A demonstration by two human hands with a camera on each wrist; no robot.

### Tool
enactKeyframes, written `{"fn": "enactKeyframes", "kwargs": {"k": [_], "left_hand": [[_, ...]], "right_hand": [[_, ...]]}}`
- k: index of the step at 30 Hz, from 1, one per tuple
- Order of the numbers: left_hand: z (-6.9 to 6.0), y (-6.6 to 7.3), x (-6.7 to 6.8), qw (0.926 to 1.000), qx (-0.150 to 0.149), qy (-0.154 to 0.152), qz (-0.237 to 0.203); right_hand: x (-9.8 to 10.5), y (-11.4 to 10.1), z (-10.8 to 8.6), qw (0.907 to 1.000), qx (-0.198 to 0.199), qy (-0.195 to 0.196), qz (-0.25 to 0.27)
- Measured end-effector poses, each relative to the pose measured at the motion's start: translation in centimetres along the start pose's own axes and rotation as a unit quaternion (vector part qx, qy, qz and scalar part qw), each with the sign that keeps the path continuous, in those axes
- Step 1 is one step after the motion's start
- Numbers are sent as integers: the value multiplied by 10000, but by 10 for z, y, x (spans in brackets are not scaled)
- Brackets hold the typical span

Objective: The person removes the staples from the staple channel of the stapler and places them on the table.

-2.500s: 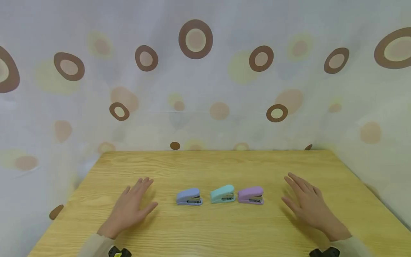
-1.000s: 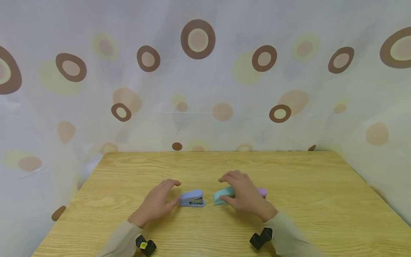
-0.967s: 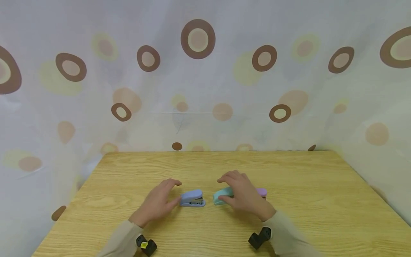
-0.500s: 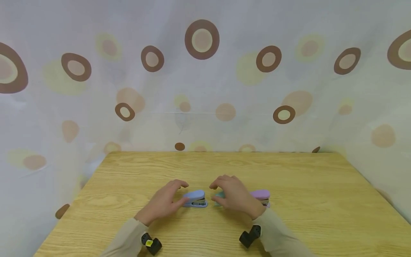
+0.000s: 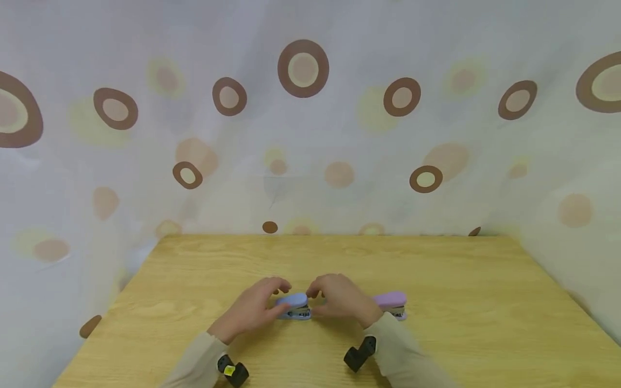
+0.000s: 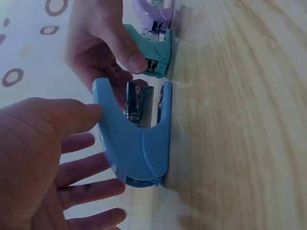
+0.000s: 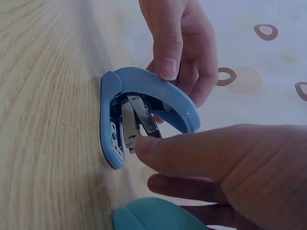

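A blue stapler (image 5: 294, 299) lies on the table between both hands. My left hand (image 5: 252, 311) straddles its rear; the thumb touches it, while the other fingers spread loosely on the far side, as the left wrist view shows. My right hand (image 5: 342, 299) reaches to the stapler's front end with thumb and fingers apart. In the right wrist view the right thumb (image 7: 151, 147) overlaps its metal magazine; contact is unclear. Behind the right hand stands a teal stapler (image 6: 163, 50), mostly hidden in the head view. A purple stapler (image 5: 390, 299) sits right of it.
The wood-grain table (image 5: 466, 334) extends around the hands. A white curtain (image 5: 330, 129) with brown and beige rings hangs at its back and sides. Each wrist carries a small black camera.
Both hands have come inward from the table's sides. The left hand has moved right around the blue stapler; the right has passed left over the teal stapler to the blue one's front. The staplers stay put.
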State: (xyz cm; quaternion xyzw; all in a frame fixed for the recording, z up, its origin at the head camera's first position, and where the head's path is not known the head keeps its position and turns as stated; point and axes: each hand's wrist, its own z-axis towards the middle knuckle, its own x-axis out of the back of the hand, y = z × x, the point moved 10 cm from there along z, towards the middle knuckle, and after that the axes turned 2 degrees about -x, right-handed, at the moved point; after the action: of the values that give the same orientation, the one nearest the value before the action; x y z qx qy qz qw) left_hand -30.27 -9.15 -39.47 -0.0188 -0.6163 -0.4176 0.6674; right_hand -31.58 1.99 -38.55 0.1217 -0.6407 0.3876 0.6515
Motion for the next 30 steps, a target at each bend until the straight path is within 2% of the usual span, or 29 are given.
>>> {"fn": "enactKeyframes", "kwargs": {"k": [4,7,14,19,24,30], "left_hand": [[-1,1,-4,9994,-83,-247,-207],[-1,2,-5,9990,-177,-317,-274],[1,6,-7,9973,-344,-436,-476],[3,7,-8,9976,-334,-453,-402],[4,8,-12,9975,-312,-487,-411],[8,16,-11,9965,-666,-353,-369]], "right_hand": [[-6,3,1,9994,-321,-62,-133],[-9,4,1,9989,-435,-42,-180],[-16,1,5,9986,-463,-39,-264],[-18,-1,7,9977,-509,-45,-445],[-19,-4,8,9981,-326,-28,-525],[-18,-7,6,9973,-28,128,-726]]}}
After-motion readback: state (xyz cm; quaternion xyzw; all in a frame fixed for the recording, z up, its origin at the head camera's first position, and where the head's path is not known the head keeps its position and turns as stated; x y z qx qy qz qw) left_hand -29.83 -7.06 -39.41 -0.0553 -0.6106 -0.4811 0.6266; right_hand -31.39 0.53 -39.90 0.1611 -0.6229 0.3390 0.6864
